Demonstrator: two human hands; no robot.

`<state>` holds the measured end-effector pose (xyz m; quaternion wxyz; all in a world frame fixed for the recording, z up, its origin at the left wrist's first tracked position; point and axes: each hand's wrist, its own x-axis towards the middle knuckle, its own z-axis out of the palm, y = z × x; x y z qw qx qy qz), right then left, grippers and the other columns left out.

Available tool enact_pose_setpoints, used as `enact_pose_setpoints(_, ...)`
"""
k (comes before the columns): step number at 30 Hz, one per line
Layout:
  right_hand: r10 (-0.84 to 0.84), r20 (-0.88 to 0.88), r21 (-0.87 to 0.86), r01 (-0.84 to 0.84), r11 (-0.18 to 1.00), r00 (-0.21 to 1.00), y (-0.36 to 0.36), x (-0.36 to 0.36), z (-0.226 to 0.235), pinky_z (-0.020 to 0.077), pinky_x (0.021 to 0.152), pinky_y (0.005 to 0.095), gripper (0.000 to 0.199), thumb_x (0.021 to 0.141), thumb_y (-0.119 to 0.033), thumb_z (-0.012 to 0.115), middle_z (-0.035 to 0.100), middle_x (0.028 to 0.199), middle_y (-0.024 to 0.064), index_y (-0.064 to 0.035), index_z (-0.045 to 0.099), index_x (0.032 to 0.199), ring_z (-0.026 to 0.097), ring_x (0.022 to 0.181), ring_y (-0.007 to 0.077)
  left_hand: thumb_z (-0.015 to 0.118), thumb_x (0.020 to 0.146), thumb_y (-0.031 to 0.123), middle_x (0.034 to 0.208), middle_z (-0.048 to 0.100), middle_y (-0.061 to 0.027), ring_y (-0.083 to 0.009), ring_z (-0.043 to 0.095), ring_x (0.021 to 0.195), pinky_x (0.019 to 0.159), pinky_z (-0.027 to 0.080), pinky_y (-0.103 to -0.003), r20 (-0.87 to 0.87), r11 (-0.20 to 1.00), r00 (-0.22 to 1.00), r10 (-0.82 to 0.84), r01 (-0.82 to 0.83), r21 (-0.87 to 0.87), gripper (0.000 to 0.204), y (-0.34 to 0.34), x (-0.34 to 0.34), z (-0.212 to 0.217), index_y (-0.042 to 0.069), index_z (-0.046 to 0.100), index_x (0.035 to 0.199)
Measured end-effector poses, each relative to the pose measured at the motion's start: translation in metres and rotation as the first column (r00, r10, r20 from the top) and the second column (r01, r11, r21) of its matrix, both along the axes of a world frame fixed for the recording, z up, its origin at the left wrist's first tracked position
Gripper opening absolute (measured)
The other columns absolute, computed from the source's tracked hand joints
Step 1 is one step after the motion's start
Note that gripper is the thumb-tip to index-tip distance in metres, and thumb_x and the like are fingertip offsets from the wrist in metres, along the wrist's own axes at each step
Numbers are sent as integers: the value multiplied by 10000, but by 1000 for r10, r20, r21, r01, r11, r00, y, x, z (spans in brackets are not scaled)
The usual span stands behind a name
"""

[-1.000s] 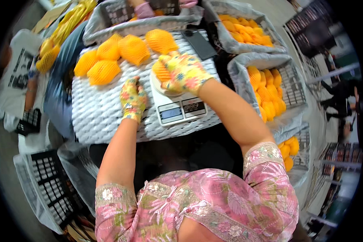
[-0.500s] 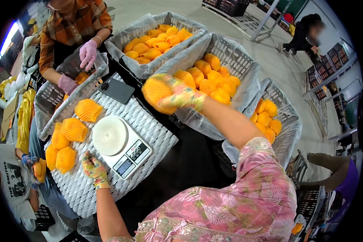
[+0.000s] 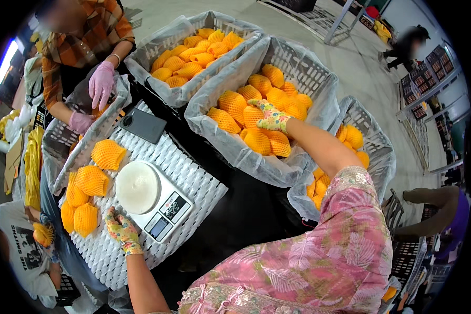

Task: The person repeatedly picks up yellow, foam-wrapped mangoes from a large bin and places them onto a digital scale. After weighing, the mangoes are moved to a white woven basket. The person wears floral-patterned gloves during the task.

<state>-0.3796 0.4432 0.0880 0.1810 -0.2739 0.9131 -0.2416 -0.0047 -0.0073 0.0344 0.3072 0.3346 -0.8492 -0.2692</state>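
Observation:
My right hand [image 3: 273, 117], in a flowered glove, reaches into the middle plastic-lined crate [image 3: 214, 141]. Its fingers are around a fruit in a yellow foam net [image 3: 252, 116], which rests among several others like it. My left hand [image 3: 122, 230], in a matching glove, lies open on the white woven-looking mat [image 3: 193, 180], beside a white kitchen scale [image 3: 171, 212]. The scale's round plate [image 3: 137, 187] carries nothing. Left of the scale, several netted fruits [image 3: 91, 180] sit in a loose group.
A dark phone [image 3: 143, 125] lies at the mat's far edge. Lined crates of netted fruit stand at the back [image 3: 178, 94] and right [image 3: 374, 141]. Across from me, a person's pink-gloved hand [image 3: 101, 83] is over another lined crate [image 3: 57, 144]. Other people are farther off.
My right hand has carried a netted fruit from above the gap by the mat rightward into the middle crate. My left hand stays beside the scale. The view has shifted slightly.

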Motion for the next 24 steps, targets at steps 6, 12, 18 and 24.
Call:
enact_pose_setpoints(6, -60, -4, 199, 59, 978, 998, 0, -11, -17, 274, 1117, 382, 716, 780, -245, 606, 281, 1490, 187, -150, 355, 1444, 279, 1385, 336, 470, 791, -80, 1126, 615, -154, -256, 601, 1010, 911, 462, -346, -11, 1000, 1000, 10, -10, -8, 415, -4, -1, -4, -26, 564, 1191)
enact_pose_setpoints(12, 328, -291, 222, -270, 937, 899, 4, 11, 18, 356, 1040, 399, 728, 703, -274, 693, 439, 1343, 191, -94, 438, 1361, 410, 1274, 350, 462, 794, -86, 1101, 626, -138, -236, 610, 975, 875, 474, -335, -61, 1000, 998, -29, 29, 3, 415, 1, -3, -2, -18, 570, 1189)
enact_pose_setpoints(18, 457, -53, 409, -399, 821, 888, 7, 51, 30, 422, 930, 430, 788, 632, -262, 751, 541, 1144, 176, -29, 448, 1321, 508, 1146, 347, 485, 785, -75, 1104, 621, -147, -245, 608, 971, 881, 472, -341, -24, 1000, 1000, 3, -2, 17, 420, 3, 0, 1, -16, 568, 1192)
enact_pose_setpoints(24, 79, 38, 129, -83, 988, 996, 9, 52, -7, 404, 1003, 401, 996, 608, -345, 838, 470, 1283, 231, -49, 333, 1415, 508, 1186, 363, 479, 833, -31, 1087, 601, -122, -201, 580, 928, 837, 467, -316, -210, 988, 976, -64, 91, 122, 395, -6, -1, -9, -17, 534, 1224)
